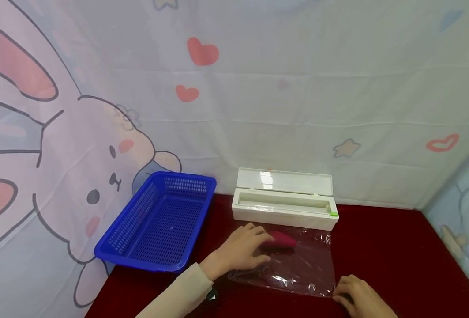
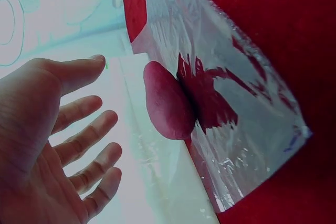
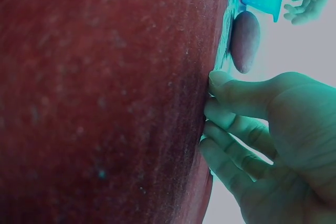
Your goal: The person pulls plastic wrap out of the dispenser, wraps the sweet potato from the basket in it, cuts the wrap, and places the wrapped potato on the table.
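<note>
A reddish-purple sweet potato [image 2: 167, 100] lies on a sheet of clear plastic wrap [image 1: 298, 269] spread over the table. In the head view my left hand [image 1: 244, 247] is over the left part of the sheet, beside the sweet potato. Its fingers are spread and loosely bent, with nothing in them, as the left wrist view shows. My right hand [image 1: 359, 296] pinches the wrap's near right corner between thumb and fingers, low against the table. The white wrap dispenser box [image 1: 283, 214] stands behind the sheet, its lid raised.
A blue plastic basket [image 1: 155, 266] stands at the left of the dark red tablecloth [image 1: 381, 247]. A small green slider [image 1: 333, 213] sits at the right end of the dispenser. A printed cloth backdrop [image 1: 266, 128] rises behind the table.
</note>
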A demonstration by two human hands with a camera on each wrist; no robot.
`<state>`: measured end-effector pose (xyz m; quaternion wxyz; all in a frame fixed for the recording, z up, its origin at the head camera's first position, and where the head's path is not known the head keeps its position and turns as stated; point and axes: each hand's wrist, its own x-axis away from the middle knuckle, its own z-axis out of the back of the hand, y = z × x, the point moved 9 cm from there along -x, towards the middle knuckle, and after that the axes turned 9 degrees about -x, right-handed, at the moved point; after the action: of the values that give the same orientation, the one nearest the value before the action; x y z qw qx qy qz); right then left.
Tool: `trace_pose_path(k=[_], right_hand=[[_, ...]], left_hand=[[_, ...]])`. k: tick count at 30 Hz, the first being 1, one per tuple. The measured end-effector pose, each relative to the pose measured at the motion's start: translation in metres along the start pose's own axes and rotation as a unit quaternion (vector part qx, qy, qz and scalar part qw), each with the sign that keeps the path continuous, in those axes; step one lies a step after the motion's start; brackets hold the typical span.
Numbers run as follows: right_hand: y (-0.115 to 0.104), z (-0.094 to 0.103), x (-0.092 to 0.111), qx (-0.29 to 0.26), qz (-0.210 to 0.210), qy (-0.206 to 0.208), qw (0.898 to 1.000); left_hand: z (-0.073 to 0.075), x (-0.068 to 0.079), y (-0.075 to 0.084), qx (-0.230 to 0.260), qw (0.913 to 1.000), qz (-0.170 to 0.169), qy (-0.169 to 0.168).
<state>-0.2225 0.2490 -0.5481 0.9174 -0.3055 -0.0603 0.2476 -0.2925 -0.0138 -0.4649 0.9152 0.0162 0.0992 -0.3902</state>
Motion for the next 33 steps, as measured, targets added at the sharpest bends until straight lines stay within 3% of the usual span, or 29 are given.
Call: trace_pose_path(k=[4,15,33], right_hand=[[-0.001,0.000,-0.001,0.004,0.006,-0.001,1.000],[0.006,-0.002,-0.005,-0.004,-0.047,-0.029,0.998],[0.005,-0.003,-0.003,-0.007,-0.026,-0.013,1.000]], left_hand=[[-0.001,0.009,-0.002,0.004,1.0000,0.000,0.006],[-0.011,0.030,-0.010,0.009,0.9998,0.016,0.001],[-0.029,0.064,-0.011,0.018,0.9997,0.012,-0.008]])
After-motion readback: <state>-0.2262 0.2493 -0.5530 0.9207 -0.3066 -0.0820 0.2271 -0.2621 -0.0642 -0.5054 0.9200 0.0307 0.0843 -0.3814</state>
